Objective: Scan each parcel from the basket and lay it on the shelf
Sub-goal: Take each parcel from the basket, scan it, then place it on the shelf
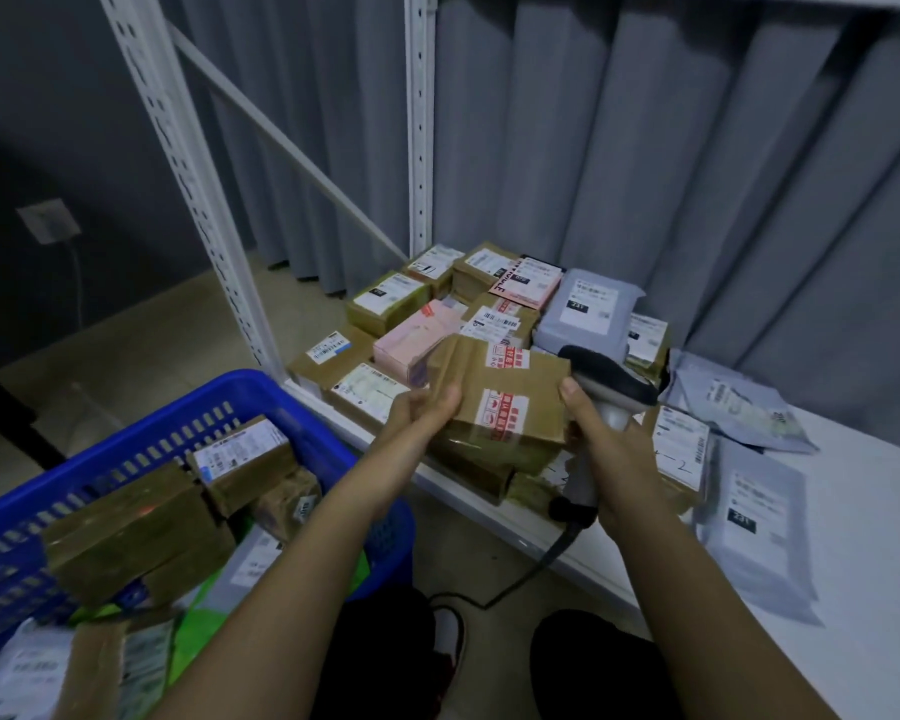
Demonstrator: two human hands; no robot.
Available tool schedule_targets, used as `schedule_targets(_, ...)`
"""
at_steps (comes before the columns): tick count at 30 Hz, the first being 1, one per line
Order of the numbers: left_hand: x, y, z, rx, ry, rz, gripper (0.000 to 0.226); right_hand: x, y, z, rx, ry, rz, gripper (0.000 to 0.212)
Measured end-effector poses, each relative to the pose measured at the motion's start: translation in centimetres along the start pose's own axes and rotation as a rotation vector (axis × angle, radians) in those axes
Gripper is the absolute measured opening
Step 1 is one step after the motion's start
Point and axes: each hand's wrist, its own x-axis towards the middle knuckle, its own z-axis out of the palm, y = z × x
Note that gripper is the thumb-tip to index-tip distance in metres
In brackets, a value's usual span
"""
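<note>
The left hand [427, 407] holds a brown box [500, 394] from its left end, fingers curled under the near edge, with the box raised over the front of the shelf [863, 511]. The right hand [601, 444] is wrapped round the grip of a corded scanner [611, 379], and its thumb rests against the box's right edge, so both hands steady the parcel between them. The scanner's dark head sits just beside the box's upper right corner and points away across the shelf, not at the box.

The face turned up shows only red and white tape; no address label is visible on it. My reading is that the scan step is in hand but not yet done: the label must be on a hidden side. The next move calls for turning the box until the barcode shows, then swinging the scanner head back to aim at it.

Beyond the hands, the shelf already carries many parcels: brown boxes [385, 301], a pink box [411, 340] and grey bags [585, 311], packed closely at the back left. Bare space lies to the right. The blue basket [281, 407] at lower left still holds several boxes [136, 532], so much of the task remains.
</note>
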Motion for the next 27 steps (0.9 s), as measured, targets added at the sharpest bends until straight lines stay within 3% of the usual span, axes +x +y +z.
schedule_targets(3, -0.1, -0.3, -0.3, -0.088, 0.049, 0.019, 0.067, -0.3, -0.2, 0.6, 0.003, -0.02, 0.056, 0.056)
schedule_targets(5, 0.1, -0.2, -0.3, -0.152, 0.109, -0.018, 0.054, -0.8, -0.3, 1.1, -0.007, -0.063, 0.026, 0.069)
schedule_targets(6, 0.1, -0.1, -0.3, -0.186, 0.122, -0.044, 0.054, -0.9, -0.3, 1.3, -0.034, -0.093, 0.013, 0.069)
schedule_targets(9, -0.1, -0.2, -0.5, -0.25, 0.147, -0.108, 0.058, -1.2, -0.1, 1.5, -0.087, -0.164, -0.041, 0.025)
schedule_targets(10, -0.2, -0.1, -0.6, -0.242, 0.156, -0.112, 0.059, -1.2, -0.1, 1.7, -0.121, -0.17, -0.067, 0.021)
schedule_targets(17, 0.2, -0.1, -1.7, -0.082, 0.148, -0.053, 0.072, -1.4, 0.1, 1.9, -0.099, -0.084, -0.112, 0.029)
schedule_targets(20, 0.1, -1.0, -1.9, -0.065, 0.1, -0.063, 0.094, -1.2, 0.3, 1.8, -0.067, -0.064, -0.082, 0.038)
schedule_targets(23, 0.3, -1.3, -1.8, -0.108, 0.122, -0.025, 0.086, -1.0, 0.4, 1.6, -0.085, -0.071, -0.044, 0.052)
schedule_targets(27, 0.6, -1.3, -1.6, -0.229, 0.142, -0.034, 0.081, -1.1, -0.1, 1.5, -0.063, -0.107, -0.027, 0.048)
